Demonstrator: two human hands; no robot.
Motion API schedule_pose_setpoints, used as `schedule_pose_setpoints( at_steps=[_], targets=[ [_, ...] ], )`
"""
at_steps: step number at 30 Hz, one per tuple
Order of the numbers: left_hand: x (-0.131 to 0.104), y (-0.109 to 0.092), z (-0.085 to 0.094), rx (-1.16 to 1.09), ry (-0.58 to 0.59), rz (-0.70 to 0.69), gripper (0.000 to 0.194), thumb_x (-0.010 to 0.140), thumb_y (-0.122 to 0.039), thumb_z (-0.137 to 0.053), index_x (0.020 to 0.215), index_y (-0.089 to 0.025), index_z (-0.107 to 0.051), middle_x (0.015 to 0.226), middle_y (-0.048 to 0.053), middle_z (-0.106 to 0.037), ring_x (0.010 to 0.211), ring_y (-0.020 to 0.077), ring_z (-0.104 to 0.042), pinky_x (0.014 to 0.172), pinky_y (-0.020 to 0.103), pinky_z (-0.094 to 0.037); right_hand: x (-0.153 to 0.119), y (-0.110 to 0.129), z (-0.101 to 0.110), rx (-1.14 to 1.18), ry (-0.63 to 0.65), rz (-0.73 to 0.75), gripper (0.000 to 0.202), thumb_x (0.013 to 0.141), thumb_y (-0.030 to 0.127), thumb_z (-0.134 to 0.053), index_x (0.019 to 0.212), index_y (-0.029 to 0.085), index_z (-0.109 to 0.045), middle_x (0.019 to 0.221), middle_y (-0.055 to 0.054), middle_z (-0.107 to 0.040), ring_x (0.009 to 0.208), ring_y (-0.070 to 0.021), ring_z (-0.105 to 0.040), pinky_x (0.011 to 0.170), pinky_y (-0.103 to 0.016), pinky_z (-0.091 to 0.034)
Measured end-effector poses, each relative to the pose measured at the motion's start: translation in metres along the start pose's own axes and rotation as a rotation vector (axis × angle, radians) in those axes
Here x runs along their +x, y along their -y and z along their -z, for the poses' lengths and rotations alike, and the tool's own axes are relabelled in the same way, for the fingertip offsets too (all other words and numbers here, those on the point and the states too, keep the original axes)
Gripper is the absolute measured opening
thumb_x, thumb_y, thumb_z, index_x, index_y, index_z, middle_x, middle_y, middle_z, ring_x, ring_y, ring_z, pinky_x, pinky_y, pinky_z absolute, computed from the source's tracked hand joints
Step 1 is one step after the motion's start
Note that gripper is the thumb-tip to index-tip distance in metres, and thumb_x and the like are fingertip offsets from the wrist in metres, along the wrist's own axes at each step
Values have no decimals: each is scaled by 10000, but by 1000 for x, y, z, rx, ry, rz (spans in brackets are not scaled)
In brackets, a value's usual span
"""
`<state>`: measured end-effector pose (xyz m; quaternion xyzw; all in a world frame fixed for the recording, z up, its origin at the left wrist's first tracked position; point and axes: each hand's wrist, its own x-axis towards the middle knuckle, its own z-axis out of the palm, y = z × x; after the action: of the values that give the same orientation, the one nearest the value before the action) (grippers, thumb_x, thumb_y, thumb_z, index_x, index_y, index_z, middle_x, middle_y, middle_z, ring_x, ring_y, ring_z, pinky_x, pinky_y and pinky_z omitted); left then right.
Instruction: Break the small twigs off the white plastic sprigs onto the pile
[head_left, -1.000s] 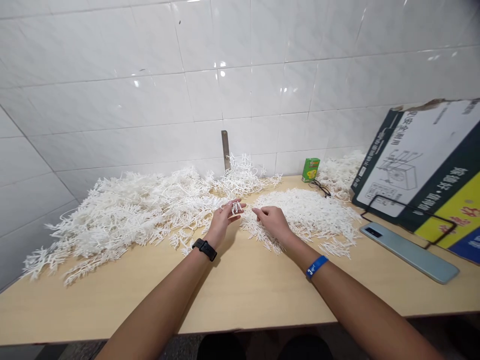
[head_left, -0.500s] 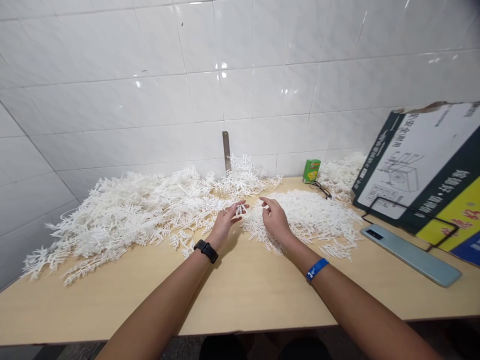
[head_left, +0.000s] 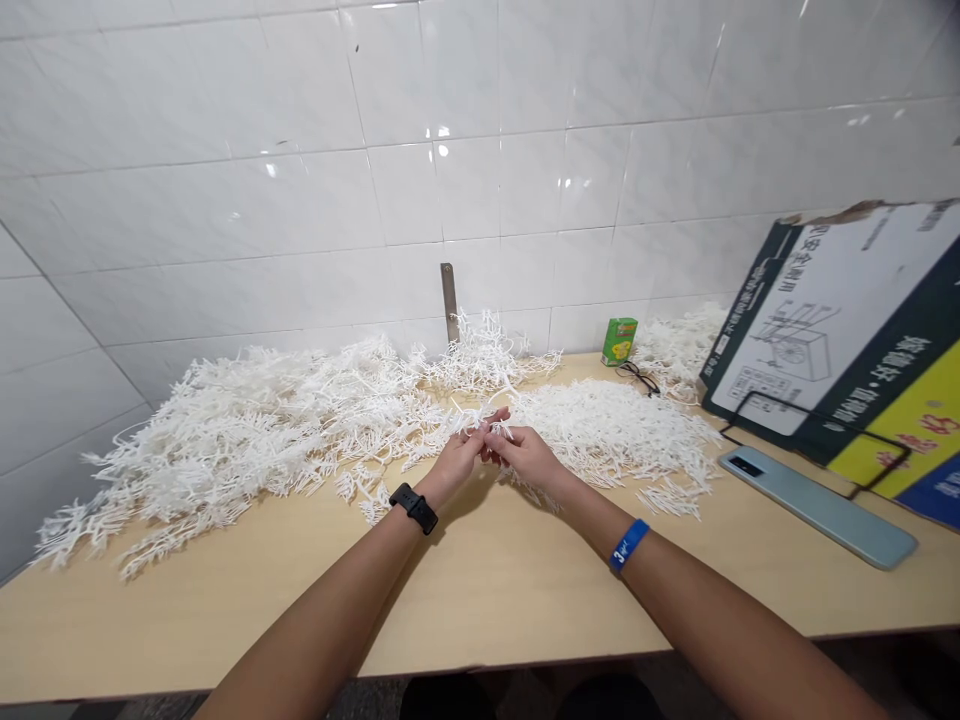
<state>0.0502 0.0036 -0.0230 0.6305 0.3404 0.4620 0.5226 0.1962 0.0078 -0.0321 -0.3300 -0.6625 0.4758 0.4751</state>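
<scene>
My left hand [head_left: 454,468] is closed on a white branched plastic piece [head_left: 471,416], whose thin prongs stick out above the fingers. Against it, my right hand [head_left: 532,460] pinches with thumb and forefinger at the same piece; the exact contact is hidden by the fingertips. A large tangled heap of white branched plastic pieces [head_left: 277,420] spreads to the left of my hands. Right of them lies a flatter pile of small white plastic sticks [head_left: 622,430]. Both hands are just above the table [head_left: 480,590].
A metal ruler [head_left: 449,300] leans on the tiled wall. Toward the back right are a small green box [head_left: 619,342], black-framed glasses [head_left: 639,377] and another white heap [head_left: 679,335]. A printed cardboard box [head_left: 817,340], a black wire frame [head_left: 806,411] and a phone [head_left: 817,508] occupy the right.
My right hand has moved left to meet the left hand, and its fingers have closed at the white branched piece. The left hand has stayed nearly in place.
</scene>
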Motion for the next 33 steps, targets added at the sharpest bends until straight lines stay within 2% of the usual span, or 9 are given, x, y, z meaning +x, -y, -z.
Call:
schedule_pose_setpoints(
  at_steps=[6,12,17,20,22,25,28,31,33],
  targets=[
    [0,2,-2,-130,97,32,636,875,-636,-502,1235,-136,-662,623,43,-612,592,155,-555,609,285,-443,1,-8,-1,-30,72,-21,522,791,652,-617,668,145,-655,631,-35,-600,582,-128,-519,547,-260,-413],
    [0,1,-8,-96,-116,36,621,821,-679,-553,970,-99,-718,436,-16,-496,479,167,-557,582,318,-473,-2,-1,-1,-79,192,17,456,886,514,-537,606,160,-605,610,-25,-578,563,-121,-496,554,-262,-407],
    [4,-2,7,-208,-320,-19,545,844,-658,-542,826,-129,-675,521,17,-599,579,149,-601,852,369,-514,-16,8,-16,-190,328,33,313,914,282,-470,644,177,-590,645,-19,-607,633,-142,-568,632,-269,-430],
    [6,-4,15,-210,-280,-15,545,839,-635,-572,967,-121,-699,863,114,-734,770,183,-663,890,375,-507,-14,7,-10,-295,131,50,297,936,287,-433,691,188,-567,630,-11,-571,622,-156,-561,604,-272,-414],
    [6,-4,17,-215,-254,-4,546,852,-614,-565,1109,-147,-684,1089,140,-720,885,202,-669,904,377,-501,-7,6,4,-524,-51,125,271,944,268,-434,748,184,-601,711,-40,-611,699,-182,-574,650,-294,-412],
    [5,-3,16,-177,-227,6,540,876,-589,-539,1215,-186,-656,1214,135,-680,1030,228,-643,947,382,-476,2,3,27,-927,-250,161,252,914,119,-432,975,159,-674,1010,-120,-675,931,-234,-590,775,-330,-396],
    [5,-2,14,-126,-208,11,525,897,-569,-510,1255,-210,-645,1315,126,-627,1175,256,-572,1001,398,-441,6,3,39,-1090,-312,80,345,902,76,-432,1138,166,-668,1125,-120,-674,1016,-233,-589,801,-319,-377],
    [4,-3,13,-96,-171,6,501,908,-551,-499,1270,-235,-641,1391,107,-572,1276,274,-491,1037,416,-414,4,8,37,-1056,-310,28,280,951,276,-473,859,192,-724,874,-73,-711,826,-208,-614,712,-299,-366],
    [3,-3,13,-92,-150,5,485,912,-539,-500,1268,-243,-645,1405,103,-560,1303,281,-467,1047,427,-406,2,11,33,-990,-337,16,440,952,435,-467,649,190,-671,678,-59,-662,676,-195,-580,642,-301,-342]
  ],
)
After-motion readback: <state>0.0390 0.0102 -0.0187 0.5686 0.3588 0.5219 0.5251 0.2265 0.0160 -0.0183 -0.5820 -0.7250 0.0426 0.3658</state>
